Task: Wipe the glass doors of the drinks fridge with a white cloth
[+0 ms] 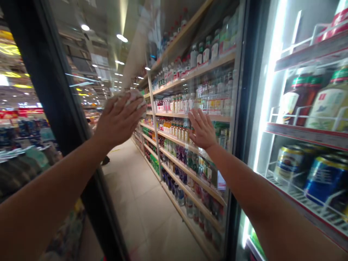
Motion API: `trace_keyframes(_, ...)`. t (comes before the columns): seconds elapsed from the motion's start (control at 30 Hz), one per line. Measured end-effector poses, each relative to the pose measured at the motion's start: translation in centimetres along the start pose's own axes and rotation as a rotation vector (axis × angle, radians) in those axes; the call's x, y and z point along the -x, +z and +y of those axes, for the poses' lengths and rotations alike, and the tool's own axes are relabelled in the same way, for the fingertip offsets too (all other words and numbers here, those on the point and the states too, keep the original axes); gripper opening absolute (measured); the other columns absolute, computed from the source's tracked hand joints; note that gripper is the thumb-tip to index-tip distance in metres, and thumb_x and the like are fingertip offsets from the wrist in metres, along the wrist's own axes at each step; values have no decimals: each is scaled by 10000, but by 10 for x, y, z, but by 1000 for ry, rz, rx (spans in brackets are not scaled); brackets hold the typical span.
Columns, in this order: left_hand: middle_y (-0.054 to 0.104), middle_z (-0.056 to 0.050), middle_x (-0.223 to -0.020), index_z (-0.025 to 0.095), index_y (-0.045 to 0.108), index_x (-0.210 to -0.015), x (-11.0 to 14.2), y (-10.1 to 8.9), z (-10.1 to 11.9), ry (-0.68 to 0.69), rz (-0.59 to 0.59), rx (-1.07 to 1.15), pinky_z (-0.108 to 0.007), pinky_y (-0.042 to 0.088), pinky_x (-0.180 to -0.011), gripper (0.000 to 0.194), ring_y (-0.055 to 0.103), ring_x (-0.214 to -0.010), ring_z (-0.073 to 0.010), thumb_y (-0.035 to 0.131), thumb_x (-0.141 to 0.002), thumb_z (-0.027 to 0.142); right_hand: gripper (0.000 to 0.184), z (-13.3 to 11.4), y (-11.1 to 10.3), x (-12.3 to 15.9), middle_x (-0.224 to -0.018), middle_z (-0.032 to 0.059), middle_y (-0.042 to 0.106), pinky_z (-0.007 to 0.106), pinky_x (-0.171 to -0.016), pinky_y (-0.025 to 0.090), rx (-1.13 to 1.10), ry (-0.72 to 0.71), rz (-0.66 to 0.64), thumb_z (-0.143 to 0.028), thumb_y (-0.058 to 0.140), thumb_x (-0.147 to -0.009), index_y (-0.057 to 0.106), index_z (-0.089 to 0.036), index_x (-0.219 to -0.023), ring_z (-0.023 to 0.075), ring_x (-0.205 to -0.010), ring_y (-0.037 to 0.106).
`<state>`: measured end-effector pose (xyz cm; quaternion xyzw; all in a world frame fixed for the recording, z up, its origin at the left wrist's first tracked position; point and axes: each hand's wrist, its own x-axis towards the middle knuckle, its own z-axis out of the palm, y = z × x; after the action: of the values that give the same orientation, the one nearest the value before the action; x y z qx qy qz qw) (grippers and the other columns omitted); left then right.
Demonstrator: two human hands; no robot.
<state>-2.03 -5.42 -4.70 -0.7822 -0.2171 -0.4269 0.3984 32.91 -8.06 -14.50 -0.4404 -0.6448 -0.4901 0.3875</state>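
A pale cloth (137, 97) is pressed to the glass door (174, 203) under my left hand (119, 117), its edge showing past the fingertips. My right hand (203, 129) lies against the same glass further right, fingers spread and nothing in it. The door has a dark frame (67, 112) and stands swung open, with bottles on wooden shelves and an aisle showing in its pane. Whether those shelves are seen through the glass or reflected in it, I cannot fully tell.
To the right, the lit cooler holds bottles (326, 99) and blue cans (323, 177) on wire racks with price rails (307, 135). Left of the door frame, store goods (24, 156) stand below yellow lights. A tiled floor (138, 206) runs along the shelves.
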Motion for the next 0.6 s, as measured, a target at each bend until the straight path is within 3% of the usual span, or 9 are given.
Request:
trace_keyframes(0.17, 227, 24, -1705, 255, 323, -1617, 3, -2, -17, -201, 224, -164, -615, 146, -1276, 553, 143, -1575, -313, 397, -1088, 394, 605, 1, 1, 1, -1648, 77, 363, 478, -1289, 235, 24, -26, 46, -387, 406, -1030, 373, -166, -1592, 247, -1573, 234)
trace_keyframes(0.33, 291, 34, -1684, 255, 367, -1591, -12, -12, -40, -60, 40, -195, -567, 157, -1286, 540, 173, -1566, -273, 393, -1084, 441, 594, 1, 1, 1, -1646, 76, 368, 475, -1286, 241, 28, -33, 58, -372, 397, -1031, 383, -159, -1585, 245, -1573, 236)
trace_keyframes(0.43, 210, -25, -1706, 160, 300, -1615, -22, -14, -52, -236, 101, -216, -587, 104, -1282, 609, 111, -1572, -308, 257, -1104, 490, 595, 1, 1, 1, -1651, 70, 358, 481, -1291, 229, 11, -25, 39, -364, 392, -1030, 373, -171, -1593, 247, -1576, 228)
trace_keyframes(0.5, 137, -22, -1722, 159, 249, -1629, -23, -9, -47, -323, 163, -197, -609, 55, -1277, 628, 47, -1577, -326, 253, -1104, 503, 597, 0, 0, 1, -1655, 64, 352, 487, -1294, 224, 2, -12, 26, -363, 386, -1031, 364, -180, -1600, 250, -1578, 220)
trace_keyframes(0.53, 128, -10, -1725, 181, 247, -1630, -21, -4, -39, -289, 159, -183, -610, 52, -1277, 622, 33, -1580, -321, 294, -1099, 502, 601, 0, 0, 1, -1656, 61, 349, 491, -1295, 221, -4, -4, 18, -365, 383, -1032, 356, -186, -1604, 251, -1580, 216)
trace_keyframes(0.6, 193, 9, -1715, 229, 296, -1611, -16, 4, -20, -57, 48, -172, -575, 105, -1284, 579, 66, -1585, -273, 384, -1088, 460, 609, 0, 0, 0, -1656, 62, 349, 497, -1294, 224, -11, 2, 12, -375, 381, -1029, 348, -188, -1608, 253, -1581, 213)
